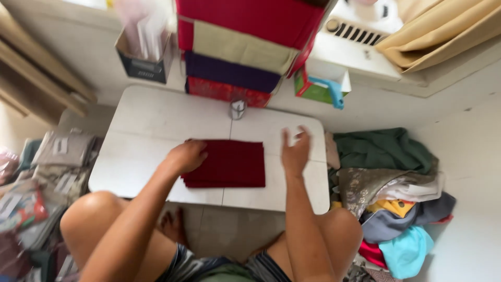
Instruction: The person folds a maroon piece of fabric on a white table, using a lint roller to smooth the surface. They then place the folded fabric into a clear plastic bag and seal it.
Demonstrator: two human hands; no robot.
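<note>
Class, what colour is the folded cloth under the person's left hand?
Dark red folded cloth, plain; head view.

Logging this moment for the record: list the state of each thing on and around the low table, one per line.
Dark red cloth: folded flat on the white table.
Left hand: pressing the cloth's left edge.
Right hand: open, raised, blurred.
Small metal can: upright.
Clothes pile: loose, unfolded, on the floor.

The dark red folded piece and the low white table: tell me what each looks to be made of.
The dark red folded piece looks like woven cloth, matte and soft: it lies in flat stacked layers with limp edges under the left hand. The low white table seems to be moulded plastic, smooth with a dull sheen, split by a centre seam; painted board cannot be ruled out.
</note>
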